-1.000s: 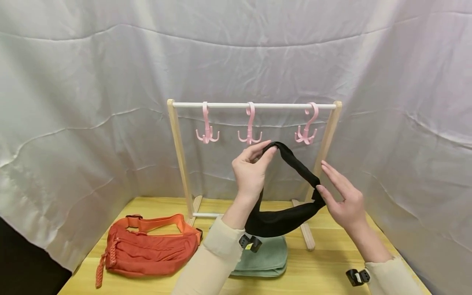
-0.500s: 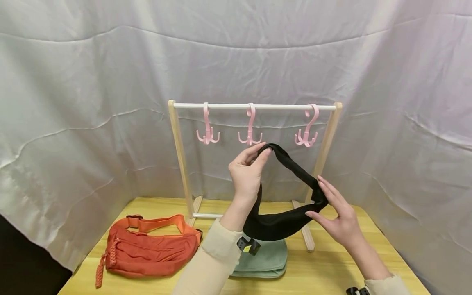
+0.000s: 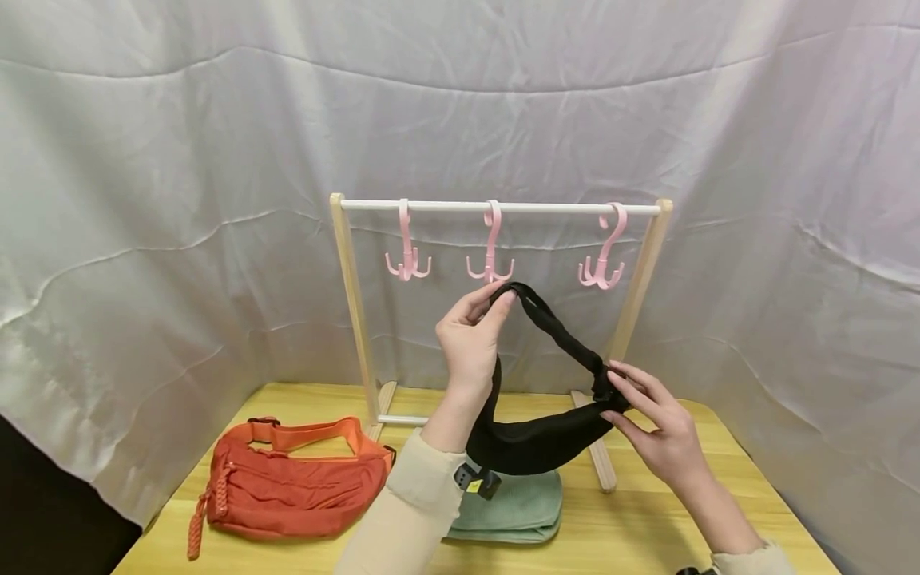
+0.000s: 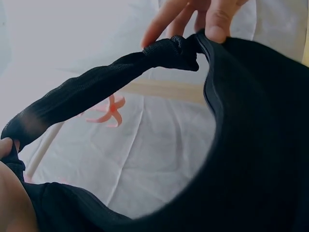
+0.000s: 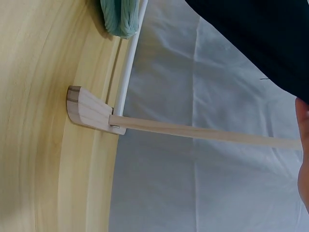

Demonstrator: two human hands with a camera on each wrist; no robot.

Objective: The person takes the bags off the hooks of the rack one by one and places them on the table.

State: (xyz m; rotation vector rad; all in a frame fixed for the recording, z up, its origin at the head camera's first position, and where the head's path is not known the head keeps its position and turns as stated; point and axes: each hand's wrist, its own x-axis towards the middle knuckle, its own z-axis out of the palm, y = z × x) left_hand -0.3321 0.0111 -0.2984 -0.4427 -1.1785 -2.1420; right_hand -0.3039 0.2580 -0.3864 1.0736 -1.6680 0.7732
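A black cloth bag (image 3: pixel 535 449) with a bunched strap hangs in the air before a small rack, its strap and body forming an open loop. At the top of the loop, my left hand (image 3: pixel 467 343) pinches the strap (image 3: pixel 557 329) between thumb and fingers, just below the middle pink hook (image 3: pixel 491 251). My right hand (image 3: pixel 660 431) holds the knotted right end where strap and body meet; its thumb lies on the bag's edge in the left wrist view. Only a sliver of that hand shows in the right wrist view.
The rack's white rail (image 3: pixel 446 207) carries a left pink hook (image 3: pixel 407 259) and a right pink hook (image 3: pixel 602 255) too. On the wooden table (image 3: pixel 618 531) lie a red waist bag (image 3: pixel 295 495) and a folded green cloth item (image 3: pixel 513 511), partly covered. A grey curtain (image 3: pixel 216 160) surrounds them.
The black bag and my left hand have shifted left and slightly down. My right hand has come down and left, its spread fingers closing onto the bag's right end.
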